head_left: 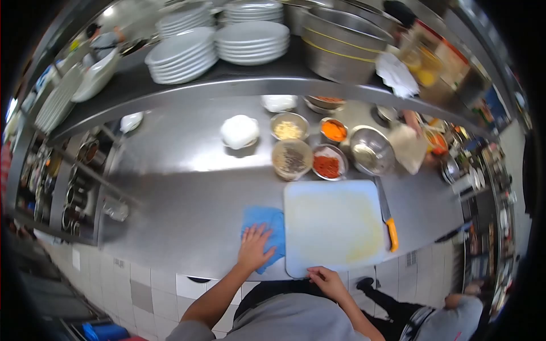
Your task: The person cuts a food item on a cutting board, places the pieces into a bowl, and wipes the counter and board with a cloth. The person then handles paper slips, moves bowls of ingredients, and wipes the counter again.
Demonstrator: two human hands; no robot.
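Observation:
My left hand lies flat with its fingers spread on a blue cloth, left of the white cutting board. At the board's front edge is my right hand, its fingers curled together; whether anything sits in them is hidden. Along the board's right side lies a knife with an orange handle. Behind the board stand a tub with dark seasoning, a bowl of red powder, a bowl of chopped pale pieces, a container of orange pieces and a steel bowl.
A shelf crosses above the steel counter, bearing stacked white plates and large pots. A white rounded item stands on the counter. Another person is close at my right; a hand reaches in beyond the bowls.

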